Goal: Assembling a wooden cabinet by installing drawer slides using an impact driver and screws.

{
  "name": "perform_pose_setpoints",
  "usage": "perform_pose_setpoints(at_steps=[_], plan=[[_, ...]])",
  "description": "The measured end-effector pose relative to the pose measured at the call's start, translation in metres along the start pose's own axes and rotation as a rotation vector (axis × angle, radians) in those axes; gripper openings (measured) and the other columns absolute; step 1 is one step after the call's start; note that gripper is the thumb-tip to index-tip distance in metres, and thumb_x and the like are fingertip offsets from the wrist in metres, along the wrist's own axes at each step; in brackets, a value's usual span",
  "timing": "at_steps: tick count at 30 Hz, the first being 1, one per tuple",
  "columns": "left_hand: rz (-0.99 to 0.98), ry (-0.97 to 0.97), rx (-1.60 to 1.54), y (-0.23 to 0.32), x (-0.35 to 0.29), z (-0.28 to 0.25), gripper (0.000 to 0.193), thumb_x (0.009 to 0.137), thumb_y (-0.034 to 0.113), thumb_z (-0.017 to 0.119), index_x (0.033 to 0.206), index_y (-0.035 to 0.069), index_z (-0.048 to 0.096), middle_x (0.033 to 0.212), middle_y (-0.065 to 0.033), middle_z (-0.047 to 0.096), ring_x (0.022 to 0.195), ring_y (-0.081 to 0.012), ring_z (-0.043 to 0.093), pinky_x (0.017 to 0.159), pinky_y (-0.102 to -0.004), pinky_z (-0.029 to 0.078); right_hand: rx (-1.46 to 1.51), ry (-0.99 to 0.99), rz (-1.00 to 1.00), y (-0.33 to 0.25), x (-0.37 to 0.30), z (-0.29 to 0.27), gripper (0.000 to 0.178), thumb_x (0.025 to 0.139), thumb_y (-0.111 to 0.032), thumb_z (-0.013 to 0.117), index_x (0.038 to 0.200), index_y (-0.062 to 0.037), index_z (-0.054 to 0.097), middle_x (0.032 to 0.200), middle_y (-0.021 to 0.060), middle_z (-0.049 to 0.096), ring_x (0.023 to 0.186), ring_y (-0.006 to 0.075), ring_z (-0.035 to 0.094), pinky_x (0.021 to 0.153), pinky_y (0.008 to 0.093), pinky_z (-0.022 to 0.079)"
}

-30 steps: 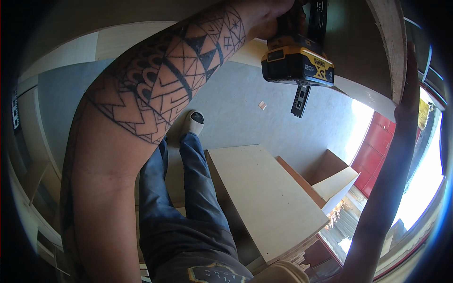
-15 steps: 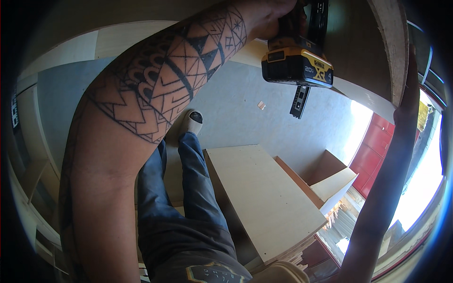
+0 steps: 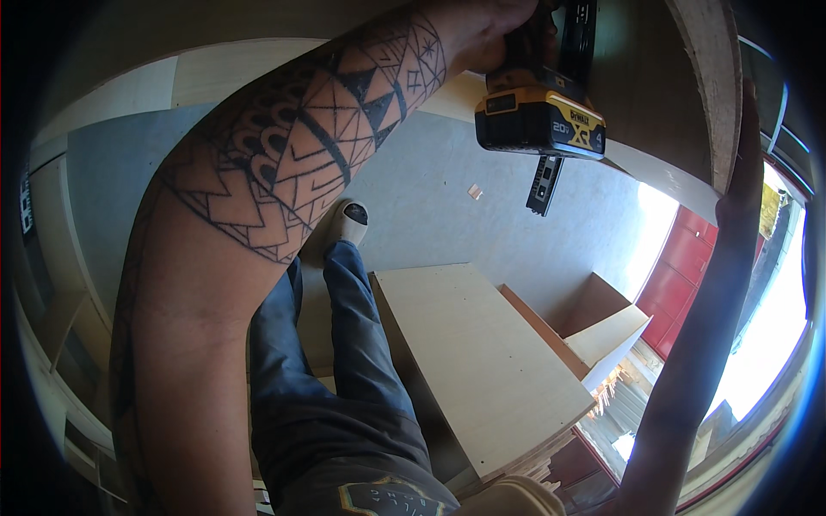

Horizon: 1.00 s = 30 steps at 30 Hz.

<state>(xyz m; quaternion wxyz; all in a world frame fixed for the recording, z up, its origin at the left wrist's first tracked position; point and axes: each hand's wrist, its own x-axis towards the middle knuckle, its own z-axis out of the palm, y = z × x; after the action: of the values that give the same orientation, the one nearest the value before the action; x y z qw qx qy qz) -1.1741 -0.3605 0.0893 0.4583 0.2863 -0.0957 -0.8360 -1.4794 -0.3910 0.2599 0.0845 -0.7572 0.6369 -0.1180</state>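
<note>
My left hand [image 3: 503, 34] is at the top of the view, wrapped around the handle of a cordless drill [image 3: 542, 120] with a yellow and black battery. The drill's head is out of sight. A black slotted metal strip, like a drawer slide [image 3: 545, 185], runs behind the battery along a wooden panel [image 3: 645, 95]. My right hand [image 3: 750, 120] reaches up at the right, against the far side of the panel's rough edge. Its fingers are hidden there.
A pale wooden cabinet box [image 3: 482, 353] stands below, beside my legs. Behind it lies an open box [image 3: 602, 322] of panels. A small wood scrap [image 3: 475, 192] lies on the grey floor [image 3: 430, 172]. Red metal doors [image 3: 684, 275] and a bright opening are at the right.
Almost nothing differs; the drill and my left hand sit very slightly farther left in the view. Both hands keep their places.
</note>
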Motion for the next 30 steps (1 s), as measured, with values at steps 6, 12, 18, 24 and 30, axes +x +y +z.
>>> perform_pose_setpoints(at_steps=[6,12,18,24,30], plan=[[0.037,-0.035,-0.015,0.000,0.011,0.005,0.023,0.099,0.025,0.065,0.082,0.009,0.062,0.064,-0.0017,0.057,0.056,-0.0157,0.061,0.055,-0.0383,0.057,0.023,0.024,0.030,-0.012,-0.002,-0.011,0.077,0.101,-0.067,0.035,0.164,-0.0247,0.028,0.163,0.0111,0.039,0.148,0.0313,0.043,0.120,0.0497,0.038],[0.015,-0.031,-0.040,-0.015,0.005,-0.008,0.020,0.099,0.022,0.064,0.085,0.008,0.063,0.068,-0.0029,0.061,0.057,-0.0171,0.062,0.056,-0.0399,0.058,-0.003,-0.033,-0.029,0.003,-0.001,-0.008,0.075,0.101,-0.066,0.036,0.164,-0.0244,0.029,0.160,0.0116,0.043,0.144,0.0304,0.048,0.117,0.0477,0.042],[-0.027,-0.030,-0.061,-0.035,0.003,-0.013,0.021,0.099,0.024,0.064,0.087,0.007,0.063,0.068,-0.0027,0.061,0.057,-0.0165,0.062,0.056,-0.0389,0.058,0.020,0.019,0.048,-0.009,-0.002,-0.006,0.077,0.101,-0.069,0.034,0.163,-0.0247,0.030,0.160,0.0113,0.044,0.145,0.0298,0.048,0.117,0.0473,0.041],[-0.069,-0.019,-0.089,-0.061,-0.003,-0.021,0.022,0.099,0.026,0.065,0.088,0.007,0.063,0.068,-0.0024,0.061,0.057,-0.0159,0.062,0.056,-0.0378,0.057,0.111,0.193,0.565,-0.141,-0.005,0.034,0.079,0.099,-0.072,0.035,0.163,-0.0256,0.032,0.159,0.0109,0.045,0.145,0.0289,0.047,0.118,0.0476,0.039],[-0.109,-0.002,-0.101,-0.087,-0.010,-0.027,0.023,0.099,0.028,0.065,0.090,0.007,0.063,0.069,-0.0021,0.061,0.057,-0.0153,0.061,0.055,-0.0368,0.057,0.107,0.032,0.157,-0.033,-0.006,0.004,0.081,0.097,-0.074,0.036,0.162,-0.0263,0.034,0.157,0.0112,0.047,0.144,0.0283,0.048,0.118,0.0467,0.038]])
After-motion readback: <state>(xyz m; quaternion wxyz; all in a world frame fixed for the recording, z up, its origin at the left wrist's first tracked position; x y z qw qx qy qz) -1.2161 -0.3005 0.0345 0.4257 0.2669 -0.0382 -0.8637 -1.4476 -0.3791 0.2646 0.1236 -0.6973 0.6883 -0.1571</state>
